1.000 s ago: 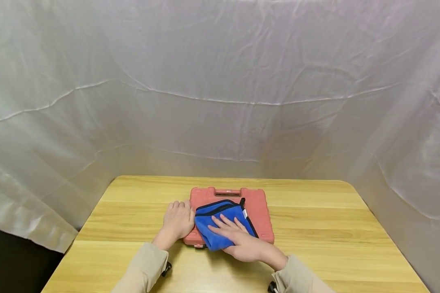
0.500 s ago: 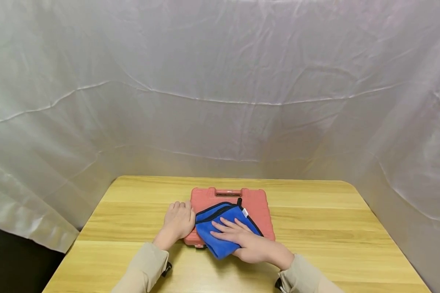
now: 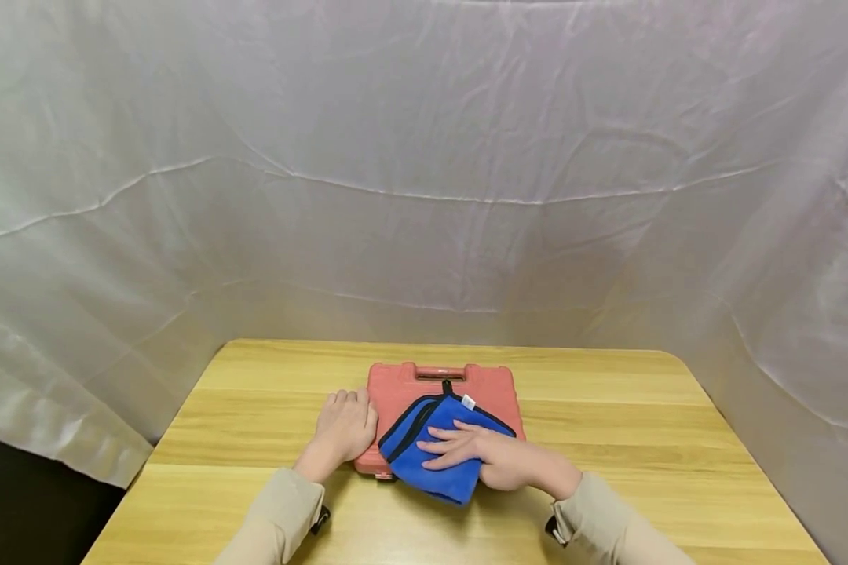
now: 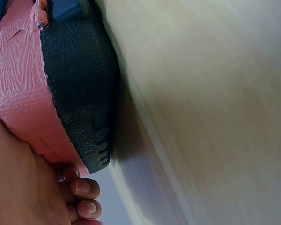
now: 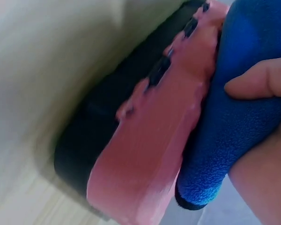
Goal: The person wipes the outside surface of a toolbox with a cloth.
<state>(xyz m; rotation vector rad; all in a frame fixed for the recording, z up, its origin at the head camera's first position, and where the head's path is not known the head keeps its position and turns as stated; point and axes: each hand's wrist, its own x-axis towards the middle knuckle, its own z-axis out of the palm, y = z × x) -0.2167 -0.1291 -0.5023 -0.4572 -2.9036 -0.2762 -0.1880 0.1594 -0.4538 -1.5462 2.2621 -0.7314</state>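
Note:
A plastic case [image 3: 403,384] with a red lid, a dark base and a carry handle at its far side lies flat on the table. My left hand [image 3: 343,424] grips its left side; the left wrist view shows curled fingers [image 4: 86,187] at the case's end. Across the lid lies a blue cloth [image 3: 431,471], folded, with black edging, a white tag and a small black loop. Its near corner hangs past the front of the case. My right hand [image 3: 473,453] rests on the cloth with fingers spread, pressing it against the lid. The cloth covers most of the lid's middle.
The case stands on a light wooden table [image 3: 643,439] with rounded far corners. Grey-white sheeting [image 3: 424,196] hangs behind and on both sides. Dark latches [image 5: 159,70] line the case's front edge. A black area shows beyond the table at lower left.
My right hand has slid to the right, dragging the cloth with it. The cloth has turned, and its near corner has swung right and toward me. My left hand stays at the case.

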